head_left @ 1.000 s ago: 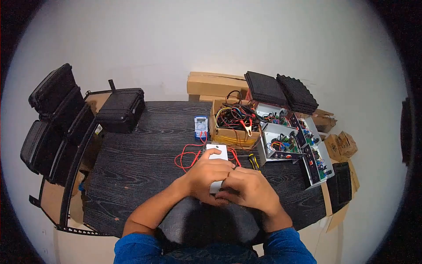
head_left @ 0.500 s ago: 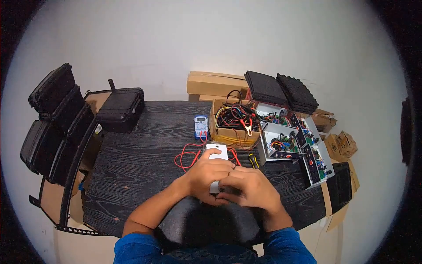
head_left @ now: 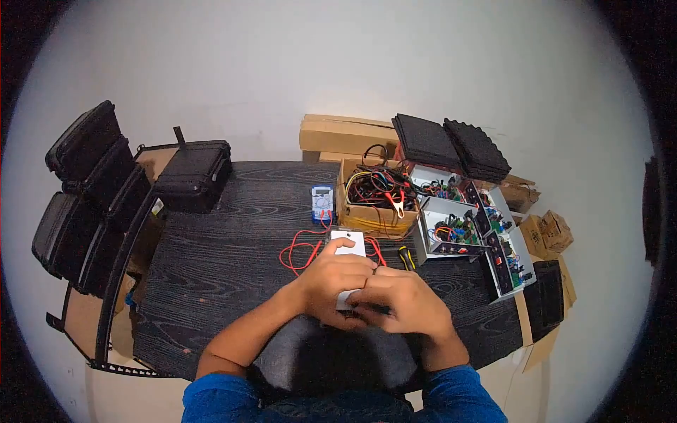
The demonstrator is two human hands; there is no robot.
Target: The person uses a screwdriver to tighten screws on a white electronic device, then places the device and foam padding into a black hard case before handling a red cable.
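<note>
My left hand (head_left: pixel 331 280) is closed around a white, flat, box-like piece (head_left: pixel 350 240) with a small dark hole near its far end. Its middle is covered by my fingers. My right hand (head_left: pixel 405 302) meets the left at the near end of this piece, fingers curled and pressed together; whatever they pinch is hidden and slightly blurred. Beyond the hands lies a blue-edged multimeter (head_left: pixel 322 204), its red test leads (head_left: pixel 300 248) looping on the table. A yellow-and-black handled tool (head_left: pixel 407 258) rests to the right of the white piece.
A cardboard box of tangled cables and clips (head_left: pixel 377 218) stands behind the hands. Several open metal cases with circuit boards (head_left: pixel 451 236) sit at the right. Black hard cases (head_left: pixel 192 173) are at the left on the black table (head_left: pixel 211 268). Black foam sheets (head_left: pixel 430 144) are stacked at the back.
The right hand's fingers have shifted slightly at the near end of the white piece. The left hand and everything on the table stay in place.
</note>
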